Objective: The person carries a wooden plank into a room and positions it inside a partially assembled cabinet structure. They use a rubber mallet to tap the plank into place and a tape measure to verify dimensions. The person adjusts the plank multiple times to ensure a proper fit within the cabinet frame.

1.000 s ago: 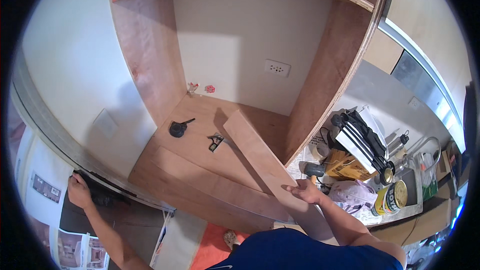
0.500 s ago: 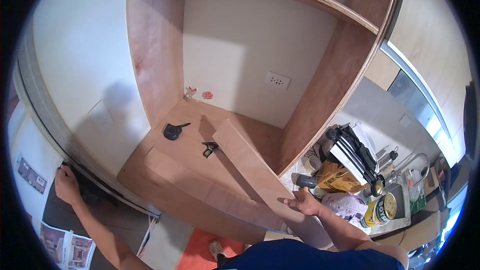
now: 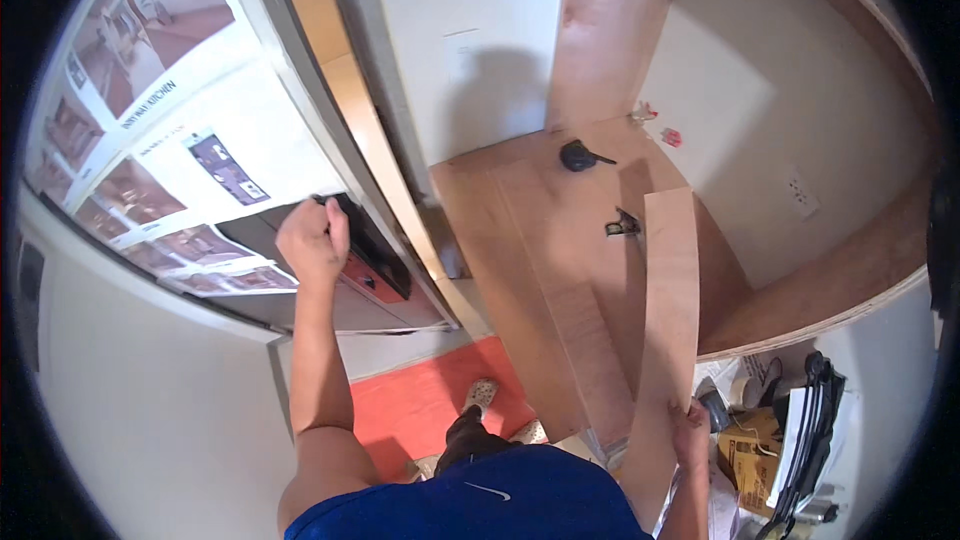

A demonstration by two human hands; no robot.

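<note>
Right hand point(image 3: 690, 430) gripping plywood board point(image 3: 668, 290) end

view: swung left | left hand point(image 3: 312, 238): now raised onto black tool point(image 3: 368, 245) | plywood plank point(image 3: 665, 310): now upright

Plywood plank point(image 3: 668, 310), right of centre: pale tan, faint grain. Plywood cabinet floor point(image 3: 540, 230), centre: warmer reddish-brown. Back wall point(image 3: 720, 120), upper right: off-white. Floor covering point(image 3: 420, 400), lower centre: orange-red. Shirt point(image 3: 500, 500), bottom edge: royal blue. Tool point(image 3: 365, 245), left of centre: black with red. Printed sheets point(image 3: 150, 140), upper left: white, brown photo panels.
</note>
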